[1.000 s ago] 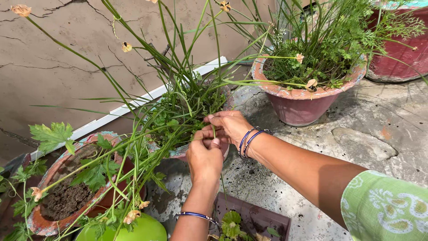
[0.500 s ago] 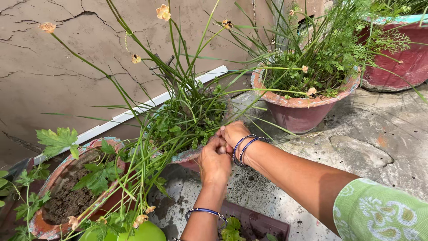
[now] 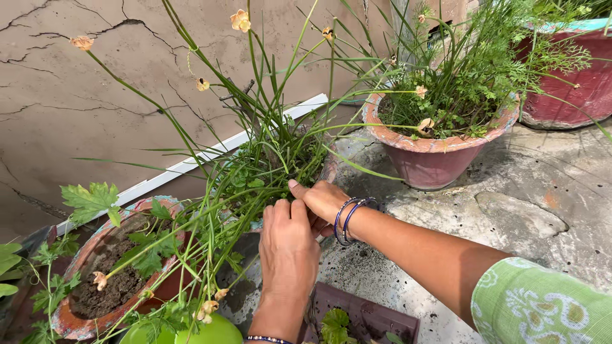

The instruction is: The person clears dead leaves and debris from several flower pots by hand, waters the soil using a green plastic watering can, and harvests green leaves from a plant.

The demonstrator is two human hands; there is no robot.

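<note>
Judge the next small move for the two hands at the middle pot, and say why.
Probably part the long green stems with the left hand so the right hand can reach the low leafy growth. Both hands sit together at the near rim of the middle pot, fingers pointing into the foliage, and the drooping stems crowd that spot. Whether either hand grips anything cannot be seen.

The middle pot (image 3: 326, 167) holds green stalks (image 3: 268, 127) tipped with pale peach flowers (image 3: 240, 20). At two o'clock of it stands a terracotta-pink pot (image 3: 433, 159) with a mottled rim. At eight o'clock a rust-orange pot (image 3: 76, 322) holds dark brown soil. Blue bangles (image 3: 347, 220) circle the right wrist; the sleeve (image 3: 542, 302) is light green with a white swirl print. The wall (image 3: 64, 95) is cracked beige, the floor (image 3: 510, 191) blotchy grey.
</note>
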